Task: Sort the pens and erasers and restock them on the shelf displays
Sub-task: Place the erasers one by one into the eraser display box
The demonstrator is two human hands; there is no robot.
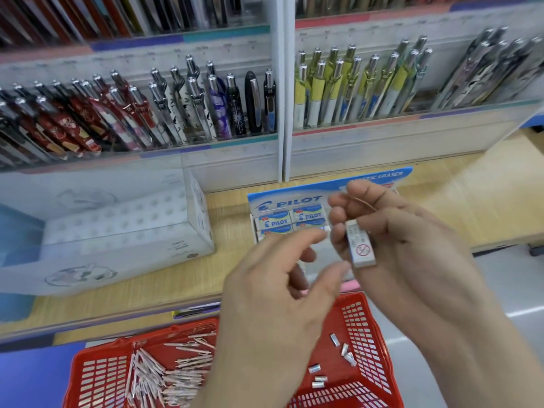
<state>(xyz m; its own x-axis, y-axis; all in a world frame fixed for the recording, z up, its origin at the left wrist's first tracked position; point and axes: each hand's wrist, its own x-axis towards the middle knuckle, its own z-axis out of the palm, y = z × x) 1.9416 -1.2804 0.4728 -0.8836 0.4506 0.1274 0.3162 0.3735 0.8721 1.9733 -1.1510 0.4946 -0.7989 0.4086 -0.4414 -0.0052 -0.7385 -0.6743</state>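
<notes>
**Restock under way, much left**

One eraser [361, 245] sits pinched in my right grip [412, 237] above the Pilot display box [282, 201]; left grip [273, 295] loose, empty. Most remains, I judge: pens [164, 375] and loose erasers [318, 378] lie in the red basket [368, 348].

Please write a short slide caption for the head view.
Right hand holds an eraser near the eraser box; left hand open beside it; red basket below.

One wide-angle camera rides on my head, looking forward and down. My left hand [273, 293] and right hand [412, 248] sit close at centre, the red basket [369, 334] at the bottom edge, the pen shelves [382, 126] above.
</notes>
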